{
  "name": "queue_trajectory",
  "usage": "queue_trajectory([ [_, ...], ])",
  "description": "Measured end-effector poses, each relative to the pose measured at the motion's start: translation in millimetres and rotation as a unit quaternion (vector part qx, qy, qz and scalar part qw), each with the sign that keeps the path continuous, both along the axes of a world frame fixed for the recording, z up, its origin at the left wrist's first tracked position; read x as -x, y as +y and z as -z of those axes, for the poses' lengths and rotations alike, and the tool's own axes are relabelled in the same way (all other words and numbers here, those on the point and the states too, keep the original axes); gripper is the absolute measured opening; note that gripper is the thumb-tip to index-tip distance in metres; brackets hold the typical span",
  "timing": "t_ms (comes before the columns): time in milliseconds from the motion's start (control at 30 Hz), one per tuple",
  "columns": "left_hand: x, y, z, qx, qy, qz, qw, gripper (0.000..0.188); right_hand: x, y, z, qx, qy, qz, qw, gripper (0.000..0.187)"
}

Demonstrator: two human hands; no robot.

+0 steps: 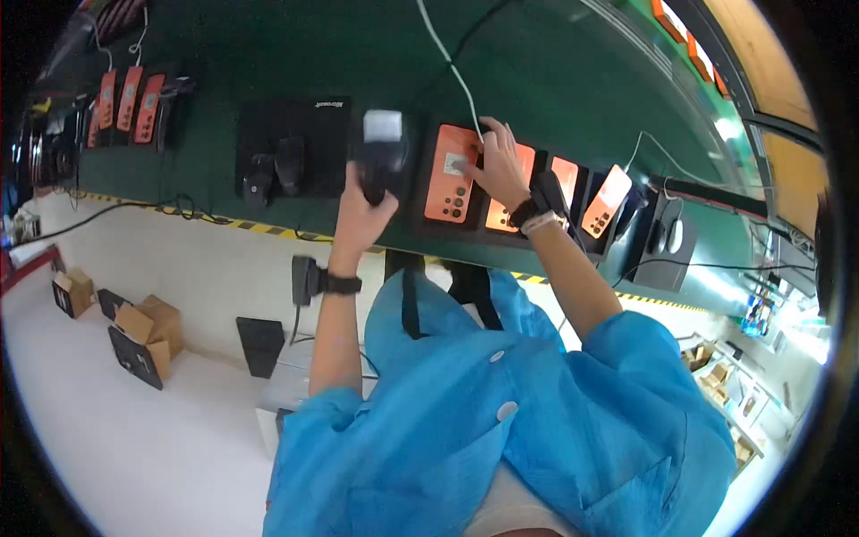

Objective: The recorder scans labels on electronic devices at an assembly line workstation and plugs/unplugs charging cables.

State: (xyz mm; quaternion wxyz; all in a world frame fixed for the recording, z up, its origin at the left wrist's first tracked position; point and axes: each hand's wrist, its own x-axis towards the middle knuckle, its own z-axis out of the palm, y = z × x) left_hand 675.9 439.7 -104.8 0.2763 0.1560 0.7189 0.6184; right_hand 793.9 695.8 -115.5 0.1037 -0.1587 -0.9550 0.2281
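Observation:
My left hand [365, 215] is closed around a dark handheld device [383, 157] with a white patch on its head. It looks like a barcode scanner, though motion blurs it. My right hand [501, 170] reaches over an orange phone [443, 192] lying back up in a dark tray. Its thumb is spread away from the fingers, close to a whitish label [455, 165] on the phone. The end of a white cable [459, 76] runs down beside these fingers. More orange phones [564, 170] lie to the right, partly covered by my right hand and wrist.
A black mat [313, 143] with two dark mice [288, 161] lies left of the scanner. Several orange phones [126, 98] stand at the far left. Yellow-black tape [268, 228] marks the green table's near edge. Cardboard boxes [157, 331] sit on the floor.

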Motion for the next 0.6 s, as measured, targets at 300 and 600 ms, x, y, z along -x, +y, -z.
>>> queue_trajectory([
  [300, -54.3, 6.0, -43.5, 0.128, -0.209, 0.162, 0.956, 0.041, 3.2, 5.0, 4.6, -0.017, -0.018, -0.013, 1.0, 0.05],
  [600, -42.9, 43.4, -52.7, 0.13, -0.284, 0.209, 0.927, 0.044, 0.3, 10.8, 17.2, -0.018, 0.039, -0.028, 0.999, 0.046],
])
